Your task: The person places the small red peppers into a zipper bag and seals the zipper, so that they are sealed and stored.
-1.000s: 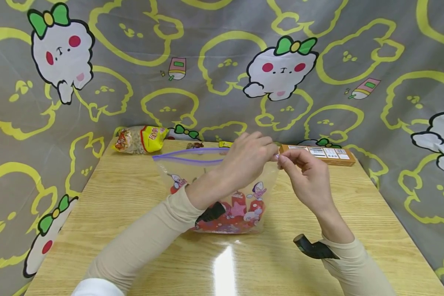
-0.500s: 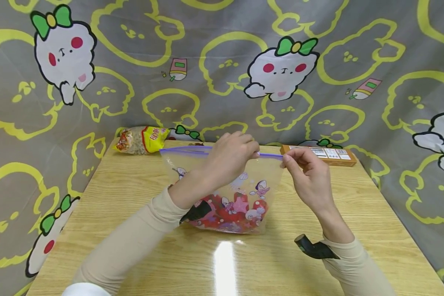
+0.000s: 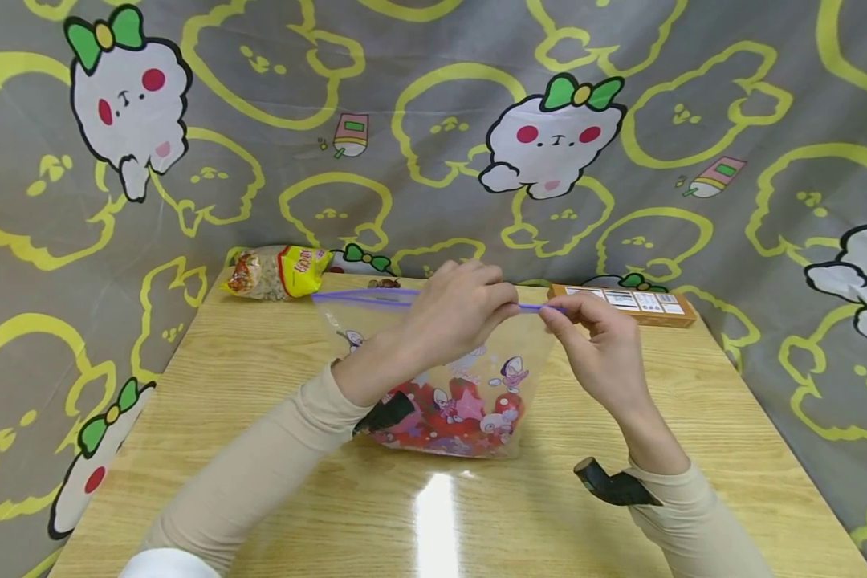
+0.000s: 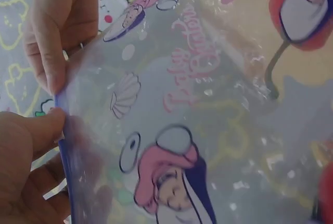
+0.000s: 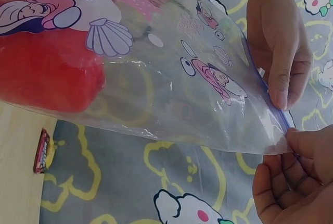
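Observation:
A clear zip bag point(image 3: 470, 401) printed with red and pink sea cartoons stands on the table, its purple zip point(image 3: 531, 308) along the top. Near mid-zip, my left hand point(image 3: 458, 309) pinches the strip between thumb and fingers. My right hand point(image 3: 600, 341) pinches the zip's right end. The zip lips gap left of my left hand; on the right they look pressed together. In the right wrist view, something red point(image 5: 49, 73) shows in the lower bag, partly masked by the print. The left fingertips cover part of the zip.
A yellow-and-clear food packet point(image 3: 278, 273) lies at the back left of the wooden table point(image 3: 246, 385). A long orange box point(image 3: 628, 305) lies at the back right. Behind the bag sits a small dark-red item point(image 3: 385, 283). A patterned grey curtain point(image 3: 433, 201) surrounds the table.
My left hand has slid leftward along the zip from the right corner, then slightly back right. My right hand stays at the corner. The bag has shifted a little to the right.

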`<state>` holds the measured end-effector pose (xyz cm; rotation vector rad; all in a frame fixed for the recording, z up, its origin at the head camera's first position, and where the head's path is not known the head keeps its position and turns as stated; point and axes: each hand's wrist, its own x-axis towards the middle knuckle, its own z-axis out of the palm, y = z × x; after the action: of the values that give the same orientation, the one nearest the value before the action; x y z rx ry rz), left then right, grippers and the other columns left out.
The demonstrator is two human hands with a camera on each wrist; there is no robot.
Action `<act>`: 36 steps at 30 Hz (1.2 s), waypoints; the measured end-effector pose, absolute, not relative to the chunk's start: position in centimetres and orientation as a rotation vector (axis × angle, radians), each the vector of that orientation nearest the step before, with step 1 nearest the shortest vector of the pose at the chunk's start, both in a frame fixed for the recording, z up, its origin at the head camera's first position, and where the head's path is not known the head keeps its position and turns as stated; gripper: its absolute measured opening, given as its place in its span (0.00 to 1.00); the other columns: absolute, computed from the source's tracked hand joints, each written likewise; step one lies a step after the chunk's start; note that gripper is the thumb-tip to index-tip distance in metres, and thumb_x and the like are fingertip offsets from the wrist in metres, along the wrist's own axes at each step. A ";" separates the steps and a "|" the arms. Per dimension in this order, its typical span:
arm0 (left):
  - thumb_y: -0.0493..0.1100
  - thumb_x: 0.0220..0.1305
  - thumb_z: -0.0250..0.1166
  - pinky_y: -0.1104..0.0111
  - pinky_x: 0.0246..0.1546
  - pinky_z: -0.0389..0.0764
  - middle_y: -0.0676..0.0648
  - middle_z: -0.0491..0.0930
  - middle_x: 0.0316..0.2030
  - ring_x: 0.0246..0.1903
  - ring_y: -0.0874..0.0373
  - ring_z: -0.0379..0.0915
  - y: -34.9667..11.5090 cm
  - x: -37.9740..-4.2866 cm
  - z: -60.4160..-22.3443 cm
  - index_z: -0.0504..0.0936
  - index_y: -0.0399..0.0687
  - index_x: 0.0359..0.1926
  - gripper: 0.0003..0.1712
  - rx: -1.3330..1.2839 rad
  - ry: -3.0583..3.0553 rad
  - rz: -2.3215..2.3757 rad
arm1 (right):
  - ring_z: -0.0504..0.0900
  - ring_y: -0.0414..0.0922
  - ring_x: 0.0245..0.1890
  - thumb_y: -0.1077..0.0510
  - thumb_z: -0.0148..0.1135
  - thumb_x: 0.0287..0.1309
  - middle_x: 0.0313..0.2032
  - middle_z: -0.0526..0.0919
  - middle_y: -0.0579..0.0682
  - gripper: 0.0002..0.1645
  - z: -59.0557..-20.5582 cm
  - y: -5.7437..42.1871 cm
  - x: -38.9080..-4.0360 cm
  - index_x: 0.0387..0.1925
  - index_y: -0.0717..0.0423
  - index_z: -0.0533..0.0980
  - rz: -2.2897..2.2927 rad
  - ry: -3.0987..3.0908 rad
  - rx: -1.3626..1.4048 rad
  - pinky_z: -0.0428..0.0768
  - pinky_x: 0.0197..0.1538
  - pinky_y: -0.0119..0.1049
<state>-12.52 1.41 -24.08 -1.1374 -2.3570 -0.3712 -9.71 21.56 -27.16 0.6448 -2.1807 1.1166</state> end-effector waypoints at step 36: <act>0.41 0.59 0.62 0.61 0.41 0.71 0.50 0.78 0.27 0.28 0.55 0.70 -13.1 -14.0 -26.4 0.82 0.44 0.31 0.06 -1.064 -2.364 -0.520 | 0.75 0.32 0.26 0.66 0.63 0.52 0.25 0.80 0.50 0.02 -27.3 23.7 -10.2 0.29 0.62 0.80 0.994 -2.194 0.546 0.70 0.32 0.22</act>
<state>-14.01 -13.08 -26.44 -1.0644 -2.3638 -0.5204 -10.16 23.72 -27.34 0.5456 -2.1943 0.9938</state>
